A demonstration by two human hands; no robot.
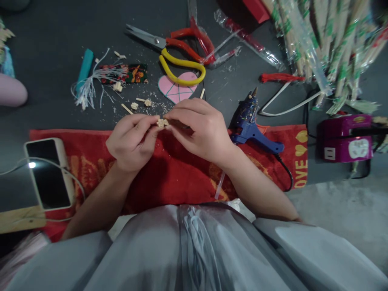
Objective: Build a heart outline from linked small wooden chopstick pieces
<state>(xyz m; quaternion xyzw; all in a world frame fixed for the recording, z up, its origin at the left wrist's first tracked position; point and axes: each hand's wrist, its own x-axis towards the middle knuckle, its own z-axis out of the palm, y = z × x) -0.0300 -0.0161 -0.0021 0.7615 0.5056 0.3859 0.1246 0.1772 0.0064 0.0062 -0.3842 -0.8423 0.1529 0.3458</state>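
My left hand (133,139) and my right hand (201,127) meet over the far edge of the red towel (178,178). Between their fingertips they pinch a small cluster of short pale wooden stick pieces (162,122), held from both sides. Just beyond the fingers lie another small wooden cluster (148,102) and a loose stick piece (127,108) on the dark table. Right of my right hand, a blue glue gun (254,135) lies partly on the towel, its nozzle pointing away from me. Fingers cover part of the cluster.
Scissors with red and yellow handles (182,60) lie beyond my hands, over a pink heart-shaped piece (177,89). White threads (91,85) lie left. Wrapped stick bundles (330,44) and a purple box (345,137) stand right. A phone (50,173) with a cable rests at left.
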